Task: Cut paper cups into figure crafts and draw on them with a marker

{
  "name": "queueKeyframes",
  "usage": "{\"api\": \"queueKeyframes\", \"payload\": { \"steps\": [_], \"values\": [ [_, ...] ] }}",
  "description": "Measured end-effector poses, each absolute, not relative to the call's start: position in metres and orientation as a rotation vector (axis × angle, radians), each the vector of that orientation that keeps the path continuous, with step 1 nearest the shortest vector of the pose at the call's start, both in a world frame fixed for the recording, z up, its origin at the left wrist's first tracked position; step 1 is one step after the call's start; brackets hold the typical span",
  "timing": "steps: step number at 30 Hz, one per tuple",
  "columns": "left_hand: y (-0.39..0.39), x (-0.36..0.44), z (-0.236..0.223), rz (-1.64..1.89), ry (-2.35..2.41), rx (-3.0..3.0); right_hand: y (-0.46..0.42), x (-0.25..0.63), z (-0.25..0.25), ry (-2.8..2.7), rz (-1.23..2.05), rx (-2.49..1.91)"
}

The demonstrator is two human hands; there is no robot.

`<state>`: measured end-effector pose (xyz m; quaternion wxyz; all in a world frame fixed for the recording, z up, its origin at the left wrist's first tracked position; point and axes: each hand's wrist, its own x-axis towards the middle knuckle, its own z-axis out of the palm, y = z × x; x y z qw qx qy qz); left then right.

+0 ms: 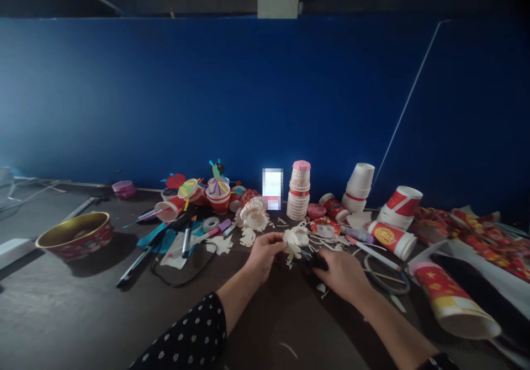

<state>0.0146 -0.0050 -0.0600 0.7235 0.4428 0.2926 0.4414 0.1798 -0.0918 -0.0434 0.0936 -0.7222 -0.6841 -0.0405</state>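
Between its thumb and fingers, my left hand (265, 252) pinches a white paper flower (295, 239) with cut petals. Wrapped round the dark handles of a pair of scissors (315, 260), my right hand (342, 273) is closed just right of the flower. The scissors' blades point toward the lower petals and are partly hidden. Small white paper scraps (321, 288) lie under and beside my hands. Behind my left hand sits a bunch of curled white paper (253, 215), with a flat petal cutout (247, 237) in front of it.
Stacked paper cups (298, 201) and a bright phone screen (272, 186) stand at the back. A gold-lined bowl (77, 237), a black marker (186, 242) and decorated cups (218, 197) are on the left. Red cups (455, 301) and a dark phone (480, 287) lie right.
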Motion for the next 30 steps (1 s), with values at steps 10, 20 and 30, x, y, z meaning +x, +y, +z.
{"api": "queueKeyframes", "payload": {
  "steps": [10, 20, 30],
  "values": [
    [-0.0036, 0.0148, -0.0622, 1.037, 0.585, 0.898, -0.0918, 0.1794, -0.0437, -2.036, -0.147, -2.134],
    [-0.0062, 0.0146, -0.059, 1.061, 0.563, 0.886, -0.0933, 0.1797, -0.044, -2.022, -0.116, -2.13],
    [-0.0069, 0.0132, -0.0583, 1.013, 0.606, 0.892, -0.0935, 0.1805, -0.0457, -2.015, -0.157, -2.125]
  ]
}}
